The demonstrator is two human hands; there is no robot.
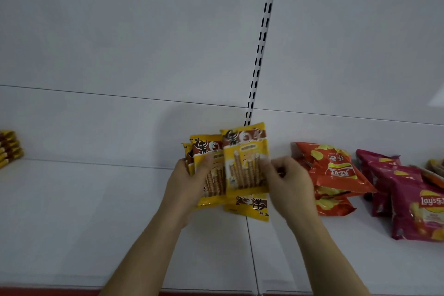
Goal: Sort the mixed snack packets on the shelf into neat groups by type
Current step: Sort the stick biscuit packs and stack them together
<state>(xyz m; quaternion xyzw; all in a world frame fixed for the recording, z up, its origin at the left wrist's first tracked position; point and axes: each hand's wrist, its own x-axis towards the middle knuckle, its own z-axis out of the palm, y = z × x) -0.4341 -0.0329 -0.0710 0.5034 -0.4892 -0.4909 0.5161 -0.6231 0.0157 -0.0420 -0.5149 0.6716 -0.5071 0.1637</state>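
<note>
Fingers of the left hand (192,179) grip a fanned stack of yellow wafer-roll packets (209,170); the right hand (287,181) pinches the front packet (245,163), upright above the shelf (96,223). Risk: the loose fan may slip and scatter onto the orange chip bags (334,170) just beside.

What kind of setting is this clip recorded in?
Most likely a shop or a mock-up of one: a white shelf with a slotted upright rail in its back panel, and packaged snacks on it, such as orange crisp bags and yellow wafer packets.
</note>
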